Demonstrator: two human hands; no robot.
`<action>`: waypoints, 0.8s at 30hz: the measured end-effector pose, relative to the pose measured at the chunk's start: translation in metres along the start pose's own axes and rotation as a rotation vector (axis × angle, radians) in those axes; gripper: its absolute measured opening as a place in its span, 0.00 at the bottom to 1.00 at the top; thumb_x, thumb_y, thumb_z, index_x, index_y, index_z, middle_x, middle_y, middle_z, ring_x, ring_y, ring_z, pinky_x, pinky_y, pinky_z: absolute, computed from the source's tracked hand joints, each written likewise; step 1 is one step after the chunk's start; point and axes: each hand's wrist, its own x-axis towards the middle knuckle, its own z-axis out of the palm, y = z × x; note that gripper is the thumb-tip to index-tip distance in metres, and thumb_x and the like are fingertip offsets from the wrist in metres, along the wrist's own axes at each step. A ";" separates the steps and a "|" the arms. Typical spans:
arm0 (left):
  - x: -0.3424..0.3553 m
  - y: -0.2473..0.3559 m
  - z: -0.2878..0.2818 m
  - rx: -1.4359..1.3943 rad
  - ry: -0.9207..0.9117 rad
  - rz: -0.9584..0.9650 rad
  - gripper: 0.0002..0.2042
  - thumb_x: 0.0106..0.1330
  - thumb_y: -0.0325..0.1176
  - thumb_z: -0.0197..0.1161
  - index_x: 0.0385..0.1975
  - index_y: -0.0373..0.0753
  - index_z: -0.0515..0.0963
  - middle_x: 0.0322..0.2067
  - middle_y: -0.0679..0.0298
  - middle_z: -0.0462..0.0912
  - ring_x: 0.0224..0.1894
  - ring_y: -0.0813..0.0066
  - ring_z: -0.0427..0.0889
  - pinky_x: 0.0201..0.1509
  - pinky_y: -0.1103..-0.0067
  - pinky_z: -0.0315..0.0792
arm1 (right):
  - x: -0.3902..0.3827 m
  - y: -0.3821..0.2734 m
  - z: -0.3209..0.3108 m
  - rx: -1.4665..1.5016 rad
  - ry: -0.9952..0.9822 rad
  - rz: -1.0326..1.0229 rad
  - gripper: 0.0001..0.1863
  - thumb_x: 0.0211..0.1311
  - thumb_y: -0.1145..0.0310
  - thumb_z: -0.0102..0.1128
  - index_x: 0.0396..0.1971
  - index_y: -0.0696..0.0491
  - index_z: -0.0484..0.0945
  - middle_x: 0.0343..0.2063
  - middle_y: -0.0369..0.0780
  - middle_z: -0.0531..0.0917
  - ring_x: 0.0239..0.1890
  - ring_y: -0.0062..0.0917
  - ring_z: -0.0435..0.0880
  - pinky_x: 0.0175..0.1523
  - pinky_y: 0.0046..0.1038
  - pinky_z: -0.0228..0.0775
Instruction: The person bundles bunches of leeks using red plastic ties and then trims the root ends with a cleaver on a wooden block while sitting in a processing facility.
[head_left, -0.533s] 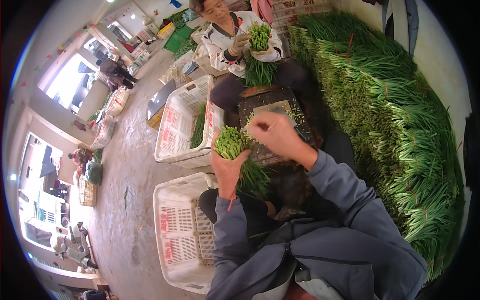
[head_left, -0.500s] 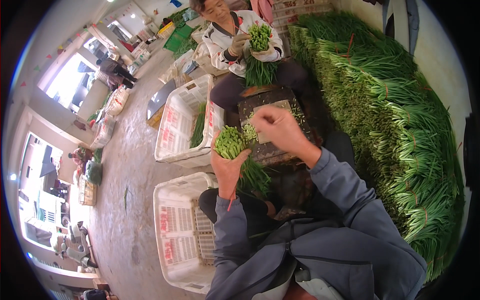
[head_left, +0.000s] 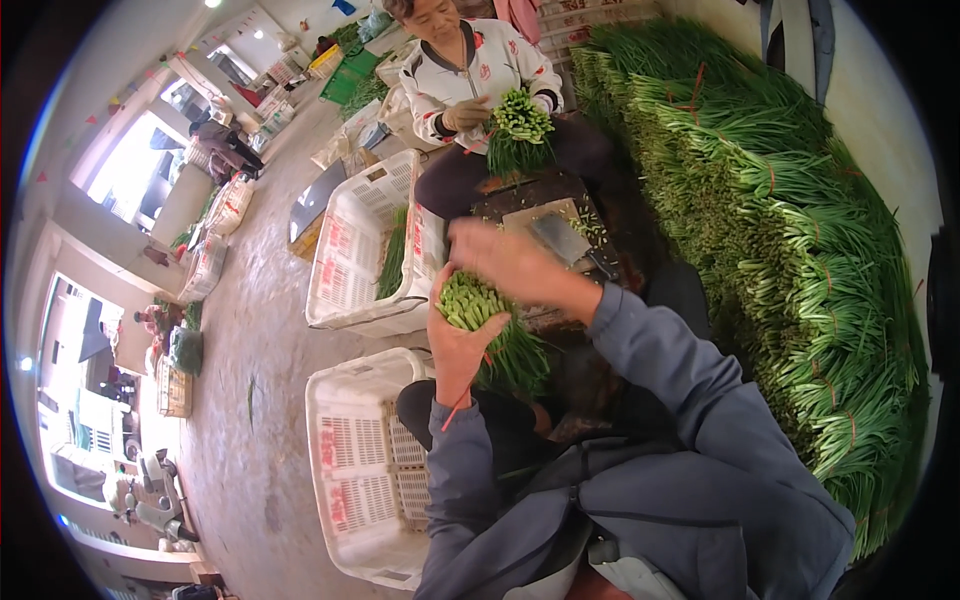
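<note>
My left hand is wrapped round a bunch of chives, its pale cut ends up and its green leaves hanging below. Over the far side of these ends passes my right hand, its fingers smeared by motion, so its grip cannot be made out. A red tie hangs at my left wrist. Beyond my right hand, a cleaver with a broad grey blade and dark handle lies on a board on a dark low table, among scattered green trimmings.
Across the table a gloved person holds another chive bunch. A long heap of tied chives lines the right wall. On the left stand two white plastic crates, the farther one with some chives inside.
My right hand has moved left from over the board to the bunch, and the cleaver now shows. The bunch sits slightly lower. The other person's bunch has come down a little.
</note>
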 end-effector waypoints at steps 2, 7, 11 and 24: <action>-0.011 0.007 -0.008 0.002 0.040 -0.014 0.47 0.53 0.20 0.76 0.73 0.36 0.54 0.56 0.57 0.75 0.56 0.70 0.78 0.61 0.74 0.74 | 0.024 -0.012 -0.015 0.371 0.183 0.367 0.29 0.74 0.61 0.54 0.67 0.61 0.63 0.61 0.46 0.73 0.63 0.33 0.73 0.68 0.34 0.63; -0.006 0.020 -0.035 -0.222 0.281 0.031 0.39 0.64 0.20 0.60 0.76 0.42 0.50 0.58 0.53 0.75 0.56 0.62 0.79 0.62 0.69 0.75 | -0.033 -0.022 0.005 0.249 -0.380 0.362 0.62 0.51 0.58 0.79 0.76 0.57 0.43 0.69 0.50 0.65 0.72 0.39 0.64 0.75 0.38 0.55; 0.009 0.022 -0.036 -0.500 0.311 0.039 0.36 0.67 0.22 0.58 0.75 0.41 0.53 0.61 0.51 0.72 0.59 0.61 0.77 0.64 0.67 0.73 | -0.048 -0.026 0.038 0.212 -0.294 0.292 0.61 0.45 0.53 0.81 0.74 0.57 0.49 0.65 0.54 0.69 0.69 0.40 0.69 0.70 0.34 0.61; 0.016 0.059 -0.106 0.540 0.517 0.109 0.31 0.67 0.33 0.65 0.69 0.34 0.64 0.62 0.52 0.74 0.64 0.61 0.74 0.67 0.69 0.67 | -0.058 -0.012 0.050 -0.382 -0.162 0.232 0.50 0.44 0.54 0.78 0.67 0.55 0.61 0.48 0.50 0.76 0.53 0.47 0.77 0.57 0.40 0.70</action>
